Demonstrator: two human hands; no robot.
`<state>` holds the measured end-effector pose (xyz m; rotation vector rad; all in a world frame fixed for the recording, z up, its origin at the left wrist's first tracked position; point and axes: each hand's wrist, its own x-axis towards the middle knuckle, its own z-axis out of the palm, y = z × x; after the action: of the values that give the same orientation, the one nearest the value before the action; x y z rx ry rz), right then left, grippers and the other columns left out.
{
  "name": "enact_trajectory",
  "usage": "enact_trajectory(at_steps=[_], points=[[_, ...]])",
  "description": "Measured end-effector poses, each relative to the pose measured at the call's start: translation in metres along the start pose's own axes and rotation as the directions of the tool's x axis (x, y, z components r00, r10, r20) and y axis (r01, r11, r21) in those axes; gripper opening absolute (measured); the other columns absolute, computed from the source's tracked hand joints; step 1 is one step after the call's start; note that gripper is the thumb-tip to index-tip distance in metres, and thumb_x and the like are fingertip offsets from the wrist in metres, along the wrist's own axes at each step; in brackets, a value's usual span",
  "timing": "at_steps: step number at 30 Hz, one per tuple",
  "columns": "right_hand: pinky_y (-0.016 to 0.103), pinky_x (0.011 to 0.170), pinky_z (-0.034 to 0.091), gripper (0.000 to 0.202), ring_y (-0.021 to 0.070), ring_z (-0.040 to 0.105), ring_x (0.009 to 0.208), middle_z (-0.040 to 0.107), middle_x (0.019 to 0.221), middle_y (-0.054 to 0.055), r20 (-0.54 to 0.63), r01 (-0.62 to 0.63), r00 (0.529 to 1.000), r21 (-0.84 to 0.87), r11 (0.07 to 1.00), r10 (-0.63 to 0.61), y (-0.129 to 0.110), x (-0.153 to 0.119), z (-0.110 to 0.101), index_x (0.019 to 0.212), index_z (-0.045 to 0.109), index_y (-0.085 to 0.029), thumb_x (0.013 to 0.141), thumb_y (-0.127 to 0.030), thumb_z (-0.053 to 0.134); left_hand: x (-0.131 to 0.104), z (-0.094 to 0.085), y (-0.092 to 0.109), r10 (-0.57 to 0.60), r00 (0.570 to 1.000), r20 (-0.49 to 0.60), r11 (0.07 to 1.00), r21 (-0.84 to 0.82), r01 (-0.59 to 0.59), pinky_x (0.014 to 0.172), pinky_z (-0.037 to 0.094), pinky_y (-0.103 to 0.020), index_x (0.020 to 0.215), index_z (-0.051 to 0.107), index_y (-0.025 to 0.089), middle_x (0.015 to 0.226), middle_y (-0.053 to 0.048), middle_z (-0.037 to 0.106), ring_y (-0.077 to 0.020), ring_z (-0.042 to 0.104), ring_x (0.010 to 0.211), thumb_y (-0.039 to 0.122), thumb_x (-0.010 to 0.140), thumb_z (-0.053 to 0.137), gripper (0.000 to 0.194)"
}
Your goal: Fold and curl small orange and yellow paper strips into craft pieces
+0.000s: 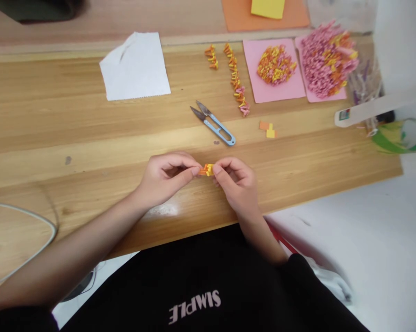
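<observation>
Wooden table beneath both hands, left hand and right hand, each grip pinching orange-yellow pieces.

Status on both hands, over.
Left hand and right hand pinching small orange-yellow piece. Snips lying just beyond. Nothing between hands and piece.

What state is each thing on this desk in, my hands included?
Snips, lying down, blades apart
White sheet, spread out, creased
Orange-and-yellow piece, held between both hands
Left hand, fingers pinching the piece
Right hand, fingers pinching the piece
Smaller heap, piled on pink paper
Larger heap, piled on second sheet
Long row, laid in a line
</observation>
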<state>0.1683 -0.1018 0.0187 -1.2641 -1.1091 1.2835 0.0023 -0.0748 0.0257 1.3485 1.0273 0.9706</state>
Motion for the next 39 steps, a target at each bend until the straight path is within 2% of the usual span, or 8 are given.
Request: enact_trajectory(at_steps=[6, 12, 21, 35, 39], points=[[0.023, 0.053, 0.043, 0.012, 0.0082, 0.049, 0.054, 0.056, 0.061, -0.004, -0.001, -0.007, 1.0, 0.004, 1.0, 0.007, 0.0001, 0.0001, -0.0003, 0.072, 0.059, -0.02, 0.082, -0.026, 0.062, 0.0, -0.0021, 0.0014, -0.033, 0.999, 0.001, 0.999, -0.024, 0.033, 0.065, 0.056, -0.024, 0.071, 0.075, 0.018, 0.074, -0.002, 0.074, -0.0137, 0.068, 0.069, 0.014, 0.074, 0.069, 0.008], [0.023, 0.053, 0.041, 0.012, 0.0083, 0.048, 0.054, 0.055, 0.061, -0.004, -0.002, -0.011, 1.0, 0.009, 1.0, 0.012, 0.0004, -0.0001, 0.0001, 0.072, 0.06, -0.02, 0.083, -0.025, 0.062, 0.0019, -0.0073, -0.0009, -0.024, 0.998, 0.058, 0.998, -0.063, 0.028, 0.067, 0.056, -0.025, 0.076, 0.077, 0.019, 0.078, -0.004, 0.075, -0.015, 0.069, 0.072, 0.019, 0.078, 0.069, 0.009], [0.022, 0.054, 0.042, 0.01, 0.0078, 0.048, 0.054, 0.055, 0.06, -0.005, 0.001, -0.013, 1.0, 0.01, 1.0, 0.013, -0.0011, -0.0001, 0.0001, 0.073, 0.06, -0.02, 0.083, -0.022, 0.061, 0.001, -0.0034, 0.0021, -0.044, 0.999, 0.021, 0.999, -0.025, 0.045, 0.065, 0.057, -0.023, 0.07, 0.075, 0.018, 0.075, -0.003, 0.075, -0.0135, 0.069, 0.069, 0.015, 0.075, 0.07, 0.008], [0.024, 0.055, 0.044, 0.016, 0.0093, 0.049, 0.055, 0.056, 0.062, -0.003, -0.003, -0.029, 1.0, -0.035, 0.999, 0.029, 0.001, -0.0006, -0.0006, 0.073, 0.06, -0.02, 0.084, -0.032, 0.063, 0.0008, -0.0032, 0.0024, -0.071, 0.997, 0.018, 0.996, 0.053, 0.07, 0.064, 0.057, -0.026, 0.068, 0.073, 0.017, 0.075, -0.004, 0.074, -0.0151, 0.068, 0.069, 0.022, 0.077, 0.068, 0.011], [0.023, 0.054, 0.042, 0.013, 0.0086, 0.049, 0.054, 0.056, 0.062, -0.004, -0.002, -0.005, 1.0, -0.009, 1.0, 0.005, 0.0005, -0.0006, -0.0005, 0.073, 0.06, -0.02, 0.083, -0.027, 0.063, 0.0008, -0.0024, 0.0018, -0.052, 0.999, 0.013, 0.998, 0.035, 0.051, 0.061, 0.055, -0.023, 0.069, 0.073, 0.017, 0.073, -0.003, 0.074, -0.0135, 0.067, 0.066, 0.019, 0.077, 0.067, 0.01]])
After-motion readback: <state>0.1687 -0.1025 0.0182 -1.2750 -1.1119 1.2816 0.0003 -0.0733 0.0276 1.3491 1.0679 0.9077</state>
